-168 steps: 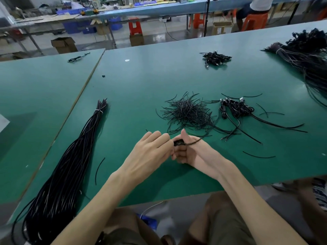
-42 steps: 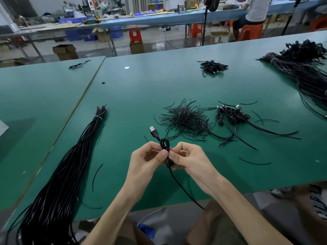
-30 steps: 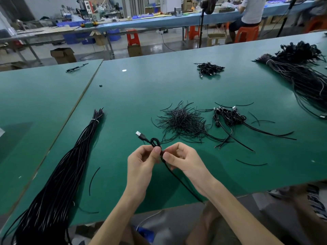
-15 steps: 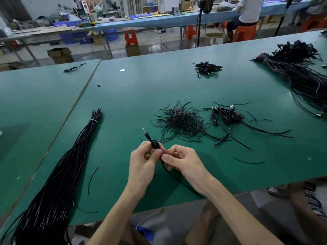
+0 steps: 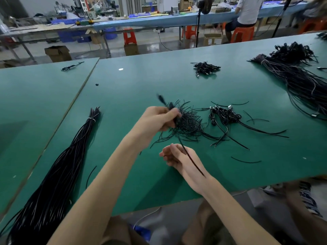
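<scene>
My left hand [image 5: 159,119] grips a small coiled black cable [image 5: 174,114] above the green table [image 5: 134,82]. The cable's plug end [image 5: 161,99] sticks up and to the left, blurred. Its straight tail [image 5: 192,159] hangs down and crosses over my right hand [image 5: 177,155] as far as the wrist. My right hand hovers lower, near the table's front, fingers loosely curled and not closed on the tail. Just right of my left hand lies a heap of short black ties [image 5: 189,121].
A long bundle of black cables [image 5: 67,160] lies at the left. Coiled cables with plugs [image 5: 224,115] sit right of the ties, and a smaller heap [image 5: 205,67] lies farther back. A big cable bundle [image 5: 300,80] fills the far right. A seated person [image 5: 246,13] is in the background.
My left hand has lifted the coiled cable up and away toward the ties. My right hand has let go of the cable and dropped back toward the table's front.
</scene>
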Demonstrator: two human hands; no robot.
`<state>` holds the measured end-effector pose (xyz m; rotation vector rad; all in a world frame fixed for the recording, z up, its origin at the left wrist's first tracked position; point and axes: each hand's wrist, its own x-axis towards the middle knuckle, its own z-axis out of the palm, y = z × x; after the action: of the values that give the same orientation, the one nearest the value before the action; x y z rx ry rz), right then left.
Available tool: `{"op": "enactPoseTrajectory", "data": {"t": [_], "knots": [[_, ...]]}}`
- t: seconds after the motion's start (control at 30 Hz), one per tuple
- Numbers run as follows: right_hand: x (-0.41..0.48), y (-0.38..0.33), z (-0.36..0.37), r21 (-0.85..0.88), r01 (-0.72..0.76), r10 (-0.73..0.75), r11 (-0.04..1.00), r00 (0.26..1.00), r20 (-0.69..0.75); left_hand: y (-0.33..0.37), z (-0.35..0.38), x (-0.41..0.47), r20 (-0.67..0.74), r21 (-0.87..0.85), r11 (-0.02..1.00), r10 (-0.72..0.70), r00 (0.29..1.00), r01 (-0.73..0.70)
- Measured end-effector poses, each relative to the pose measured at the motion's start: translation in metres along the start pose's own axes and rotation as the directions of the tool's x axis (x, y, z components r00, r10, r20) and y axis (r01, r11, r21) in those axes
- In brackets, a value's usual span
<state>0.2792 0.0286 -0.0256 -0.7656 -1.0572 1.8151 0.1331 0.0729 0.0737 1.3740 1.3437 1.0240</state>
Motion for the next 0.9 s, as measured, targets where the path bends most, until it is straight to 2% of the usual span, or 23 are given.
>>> {"op": "enactPoseTrajectory", "data": {"t": [0.13, 0.27, 0.37, 0.5, 0.63, 0.73, 0.8, 0.9], "knots": [[0.000, 0.002, 0.002, -0.082, 0.025, -0.025, 0.996, 1.000, 0.004, 0.016, 0.057, 0.051, 0.082, 0.202, 0.976, -0.095, 0.992, 0.077], [0.000, 0.002, 0.002, -0.168, 0.006, -0.011, 0.986, 1.000, -0.028, 0.013, 0.106, 0.091, 0.028, 0.132, 0.975, -0.181, 0.983, 0.176], [-0.003, -0.001, 0.004, -0.191, 0.023, -0.020, 0.981, 1.000, 0.017, 0.005, 0.126, 0.110, -0.025, 0.111, 0.970, -0.214, 0.977, 0.215], [-0.007, -0.006, 0.005, -0.235, 0.063, -0.053, 0.970, 0.997, 0.051, -0.009, 0.140, 0.118, -0.042, 0.081, 0.980, -0.179, 0.983, 0.182], [-0.003, -0.005, 0.004, -0.226, 0.005, -0.012, 0.974, 0.999, -0.031, -0.015, 0.140, 0.112, 0.049, -0.010, 0.983, -0.181, 0.982, 0.182], [-0.002, -0.005, 0.005, -0.265, 0.004, -0.011, 0.964, 1.000, -0.027, -0.014, 0.130, 0.098, 0.130, -0.066, 0.985, -0.153, 0.980, 0.162], [-0.002, -0.003, 0.006, -0.234, 0.022, -0.027, 0.972, 0.999, -0.018, -0.012, 0.116, 0.086, 0.100, -0.091, 0.990, -0.096, 0.990, 0.105], [0.001, 0.003, 0.004, -0.167, 0.018, -0.025, 0.986, 0.999, -0.036, -0.017, 0.082, 0.068, -0.023, -0.074, 0.997, 0.014, 1.000, -0.016]]}}
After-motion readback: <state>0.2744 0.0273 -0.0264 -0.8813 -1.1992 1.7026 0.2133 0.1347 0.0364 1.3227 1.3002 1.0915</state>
